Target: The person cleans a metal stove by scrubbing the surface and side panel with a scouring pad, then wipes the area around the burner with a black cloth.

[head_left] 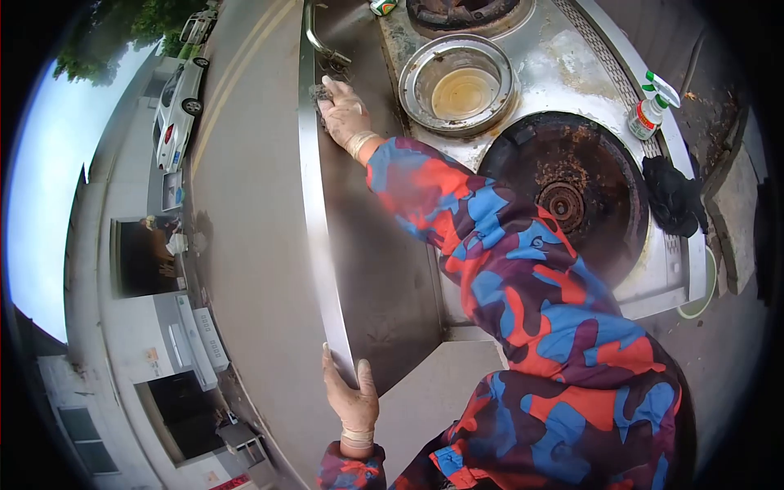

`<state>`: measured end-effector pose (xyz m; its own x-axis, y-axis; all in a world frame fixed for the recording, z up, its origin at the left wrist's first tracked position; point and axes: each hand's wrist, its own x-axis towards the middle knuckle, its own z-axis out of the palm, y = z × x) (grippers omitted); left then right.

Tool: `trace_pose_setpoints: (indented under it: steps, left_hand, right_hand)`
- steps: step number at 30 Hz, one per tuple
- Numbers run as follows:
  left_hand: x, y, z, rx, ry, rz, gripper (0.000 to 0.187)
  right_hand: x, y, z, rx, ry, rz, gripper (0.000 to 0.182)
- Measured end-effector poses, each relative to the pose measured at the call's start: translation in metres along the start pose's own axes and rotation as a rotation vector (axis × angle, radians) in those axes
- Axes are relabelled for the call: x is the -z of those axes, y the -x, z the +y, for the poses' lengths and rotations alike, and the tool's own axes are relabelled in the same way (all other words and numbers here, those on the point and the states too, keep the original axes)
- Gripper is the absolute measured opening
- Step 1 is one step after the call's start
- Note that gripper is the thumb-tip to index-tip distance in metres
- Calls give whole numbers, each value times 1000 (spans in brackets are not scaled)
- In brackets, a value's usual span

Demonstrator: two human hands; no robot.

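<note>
My right hand (347, 114), in a thin, pale glove, presses a grey steel wool scrubber (319, 92) against the top of an upright metal splash panel (384, 269). Close to its fingers is a curved metal faucet (322, 49). My left hand (351, 400), gloved too, grips the corner of the same panel, its thumb on the inner face and its fingers on the outside. Beside my right forearm, a round metal pot (457, 84) holding brownish liquid sits on the stove top (572, 69). Partly behind my sleeve is a rusty, blackened wok burner (563, 196).
A spray bottle (649, 114) stands on the stove's far side, near a crumpled black cloth (674, 196). A second burner (461, 12) and a small can (382, 7) are at the top. Beyond the panel lie a road (245, 163) and a parked white car (175, 114).
</note>
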<state>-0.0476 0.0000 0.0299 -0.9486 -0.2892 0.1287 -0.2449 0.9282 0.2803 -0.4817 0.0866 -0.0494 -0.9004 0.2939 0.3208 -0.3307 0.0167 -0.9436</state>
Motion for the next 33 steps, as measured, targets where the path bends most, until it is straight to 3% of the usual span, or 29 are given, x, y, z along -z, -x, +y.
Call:
trace_pose_setpoints:
  steps: [3, 5, 8, 9, 11, 13, 14, 15, 19, 21, 22, 23, 24, 26, 28, 30, 33]
  left_hand:
    - [2, 2, -1, 9, 5, -4, 67]
    - [1, 1, -2, 7, 2, -6, 67]
    - [2, -1, 2, 26, -14, -50, 68]
    - [2, 0, 1, 38, -1, -49, 69]
    - [2, -2, 0, 60, 3, -43, 70]
    - [3, -1, 2, 87, 36, -64, 70]
    - [3, 0, 4, 88, 31, -63, 70]
    - [3, -1, 5, 79, 37, -74, 67]
    - [3, -2, 5, 66, 25, -57, 70]
    - [6, -2, 5, 102, 12, -99, 70]
    - [8, 0, 3, 103, 5, -111, 70]
    - [8, 0, 1, 75, -9, -103, 70]
    - [5, -1, 0, 48, -19, -90, 70]
    - [6, -3, 3, 55, -15, -97, 70]
    - [5, -1, 6, 68, -8, -100, 70]
    - [6, -2, 5, 103, 35, -98, 70]
    - [5, 0, 0, 72, -12, -93, 70]
  right_hand:
    - [-1, 22, -5, 117, -50, 37, 54]
    - [33, 100, -25, 318, -101, -143, 56]
    - [73, 183, -39, 427, -155, -466, 54]
    - [64, 174, -31, 421, -151, -465, 54]
    - [28, 128, -8, 463, -145, -209, 52]
    - [0, 24, 15, 286, -232, -31, 46]
    - [-9, -23, 27, 108, -175, -43, 49]
    - [-17, -47, 34, 103, -137, -14, 49]
    - [-4, -4, 15, 180, -211, -38, 47]
    - [34, 73, -18, 291, -179, -273, 55]
    - [37, 111, -14, 440, -211, -250, 54]
    - [54, 127, -26, 351, -234, -376, 49]
    - [47, 118, -20, 352, -234, -376, 49]
    - [19, 76, 0, 329, -257, -182, 45]
    - [-4, -12, 26, 233, -299, -57, 50]
    - [-20, -71, 38, 125, -29, 42, 50]
    - [-20, -52, 39, 112, -110, 40, 50]
